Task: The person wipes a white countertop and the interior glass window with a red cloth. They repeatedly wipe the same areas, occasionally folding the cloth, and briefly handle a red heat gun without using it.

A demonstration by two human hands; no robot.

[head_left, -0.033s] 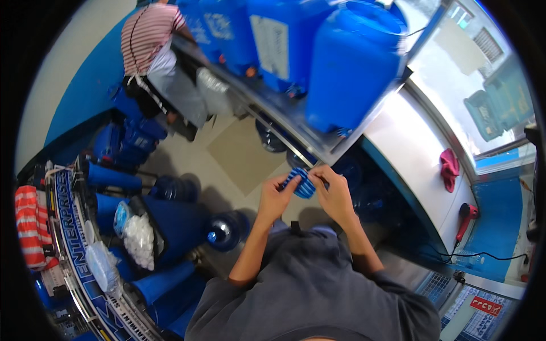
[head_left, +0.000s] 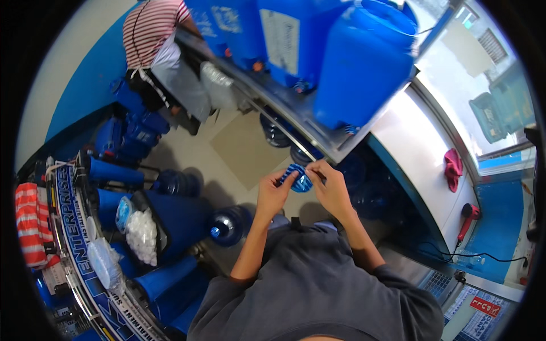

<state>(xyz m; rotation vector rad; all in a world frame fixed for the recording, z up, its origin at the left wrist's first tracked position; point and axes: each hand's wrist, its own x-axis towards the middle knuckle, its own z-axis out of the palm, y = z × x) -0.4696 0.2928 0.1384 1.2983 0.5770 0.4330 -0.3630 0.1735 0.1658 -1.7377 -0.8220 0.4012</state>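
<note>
Between my two hands, above the floor just past my waist, is a small blue piece of thin striped plastic film (head_left: 302, 183), crinkled and shiny. My left hand (head_left: 275, 191) pinches its left edge between thumb and fingers. My right hand (head_left: 329, 184) is closed at its upper right edge, thumb and fingertips together. The film's exact kind is not clear. Closest to both hands is the corner of a metal-edged counter (head_left: 335, 158), just beyond the fingertips. Several tall blue plastic containers stand on it; the nearest blue container (head_left: 364, 68) has a wide round mouth and a small tap low down.
A person in a striped top (head_left: 152, 34) bends at the far left. Round water bottles, including one blue bottle (head_left: 228, 226), stand on the floor. At left, a blue bin (head_left: 176, 224) holds bagged white pieces. A red hair dryer (head_left: 467, 220) and red cloth (head_left: 453, 169) lie right.
The view has shifted slightly, so the containers and counter appear farther right. The film is turned a little and looks shinier and rounder. Both hands keep hold of it.
</note>
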